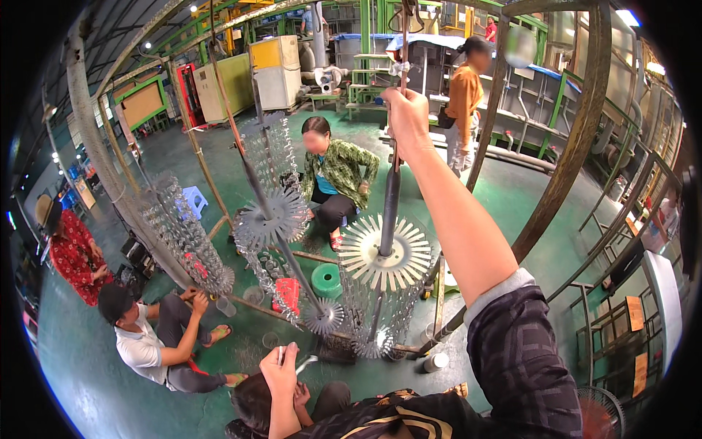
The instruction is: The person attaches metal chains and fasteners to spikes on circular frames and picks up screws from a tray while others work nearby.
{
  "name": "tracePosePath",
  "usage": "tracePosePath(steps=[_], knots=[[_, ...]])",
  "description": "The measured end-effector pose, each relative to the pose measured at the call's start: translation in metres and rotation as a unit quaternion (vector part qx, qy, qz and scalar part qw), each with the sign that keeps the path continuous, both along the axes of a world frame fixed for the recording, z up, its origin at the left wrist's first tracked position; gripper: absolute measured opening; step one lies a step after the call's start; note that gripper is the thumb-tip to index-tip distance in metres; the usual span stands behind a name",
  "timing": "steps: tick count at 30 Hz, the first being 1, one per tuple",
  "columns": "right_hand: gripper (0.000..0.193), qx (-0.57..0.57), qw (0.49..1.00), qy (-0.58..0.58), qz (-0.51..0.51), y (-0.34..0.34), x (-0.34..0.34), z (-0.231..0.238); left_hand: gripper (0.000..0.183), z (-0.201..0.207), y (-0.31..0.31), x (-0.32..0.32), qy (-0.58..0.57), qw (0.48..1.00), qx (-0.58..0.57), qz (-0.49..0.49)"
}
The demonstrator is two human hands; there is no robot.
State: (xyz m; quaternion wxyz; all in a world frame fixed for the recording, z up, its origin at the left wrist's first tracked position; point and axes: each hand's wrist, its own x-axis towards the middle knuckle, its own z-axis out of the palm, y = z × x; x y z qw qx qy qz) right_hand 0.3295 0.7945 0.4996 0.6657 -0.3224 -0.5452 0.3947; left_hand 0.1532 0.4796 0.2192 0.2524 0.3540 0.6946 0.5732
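Gripping upright rod [392,201], right fingers [390,98] above slotted disc [358,252]; left fingers [291,351] closed around pale tool [307,362].

Silvery disc [368,253], dark-grey pole [390,212], green floor [542,192], black patterned sleeve [521,358]

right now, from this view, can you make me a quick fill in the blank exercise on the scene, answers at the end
1. The right hand, gripping an upright rod, is raised ___ than the left hand.
2. The floor is coloured ___.
3. The person in the patterned red shirt is near the picture's ___ edge.

Missing words: higher; green; left
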Motion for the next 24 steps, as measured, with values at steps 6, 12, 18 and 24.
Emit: tracePosePath(steps=[6,12,18,24], knots=[[0.019,0.016,1.000,-0.011,-0.012,-0.002,-0.001,-0.014,0.022,0.008,-0.001,0.003,0.003,1.000,-0.006,-0.025],[0.017,0.066,0.996,-0.041,-0.037,0.005,0.001,-0.016,0.015,0.021,-0.001,0.010,-0.045,0.997,-0.035,-0.057],[0.023,0.025,0.994,-0.063,0.090,-0.012,0.015,-0.015,0.010,0.025,0.004,0.030,-0.101,0.981,-0.027,-0.162],[0.026,0.134,0.987,-0.088,0.023,-0.057,0.089,-0.053,0.023,0.041,0.031,0.078,-0.132,0.918,-0.041,-0.373]])
